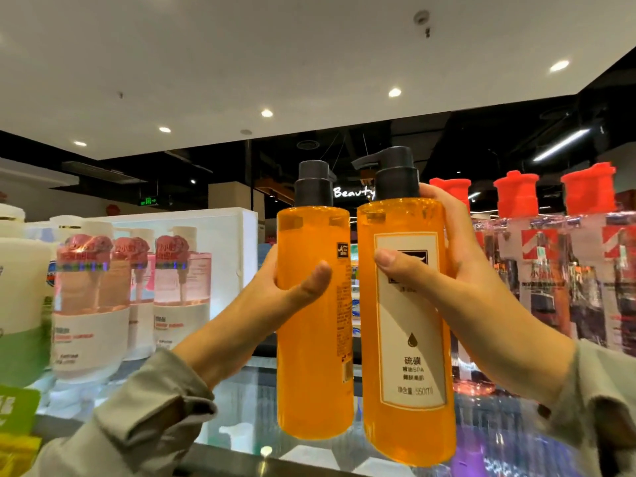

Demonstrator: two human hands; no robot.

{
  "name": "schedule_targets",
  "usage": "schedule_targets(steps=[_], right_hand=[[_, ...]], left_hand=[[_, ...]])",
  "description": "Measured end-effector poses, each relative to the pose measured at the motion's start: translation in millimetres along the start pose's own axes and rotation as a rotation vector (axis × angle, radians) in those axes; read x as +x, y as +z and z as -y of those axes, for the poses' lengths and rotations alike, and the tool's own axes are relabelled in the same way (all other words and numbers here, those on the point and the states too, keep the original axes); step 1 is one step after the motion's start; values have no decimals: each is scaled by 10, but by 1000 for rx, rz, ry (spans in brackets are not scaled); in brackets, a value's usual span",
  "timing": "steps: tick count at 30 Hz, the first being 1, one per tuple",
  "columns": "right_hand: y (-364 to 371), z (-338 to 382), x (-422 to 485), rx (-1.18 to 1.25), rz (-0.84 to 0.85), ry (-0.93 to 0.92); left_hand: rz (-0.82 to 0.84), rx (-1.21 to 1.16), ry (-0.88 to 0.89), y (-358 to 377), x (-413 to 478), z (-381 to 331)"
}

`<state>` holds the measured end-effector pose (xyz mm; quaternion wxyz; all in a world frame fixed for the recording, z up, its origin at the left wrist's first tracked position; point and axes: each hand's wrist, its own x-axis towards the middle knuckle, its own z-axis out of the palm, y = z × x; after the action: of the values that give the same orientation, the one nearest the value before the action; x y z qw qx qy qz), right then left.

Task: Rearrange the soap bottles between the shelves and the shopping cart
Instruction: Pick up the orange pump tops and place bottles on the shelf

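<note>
The right bottle (409,339), gripped round its middle by the right hand (444,259), stands upright just beside the left bottle (309,356) in the left hand's (285,287) grip, both above the glass shelf (247,401) ahead.

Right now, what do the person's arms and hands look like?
Both arms wear long, loose, pale grey sleeves, crumpled at the cuffs: the left sleeve and the right sleeve. The left hand and the right hand are bare. No gloves, rings or watch show.
</note>
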<state>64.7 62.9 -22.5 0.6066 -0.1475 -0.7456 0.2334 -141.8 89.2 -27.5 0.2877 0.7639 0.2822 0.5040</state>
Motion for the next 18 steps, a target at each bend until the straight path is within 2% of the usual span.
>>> schedule_targets(steps=[2, 4, 11, 18], right_hand=[[1, 4, 1, 7, 1, -3], [6, 7, 2, 2, 0, -7], [10, 2, 0, -32, -9, -6], [9, 13, -5, -39, -23, 10]], left_hand=[[34, -155, -49, -8, -26, -43], [60, -212, -78, -42, -40, -76], [-97, -68, -10, -46, 23, 28], [25, -52, -28, -40, -11, -5]])
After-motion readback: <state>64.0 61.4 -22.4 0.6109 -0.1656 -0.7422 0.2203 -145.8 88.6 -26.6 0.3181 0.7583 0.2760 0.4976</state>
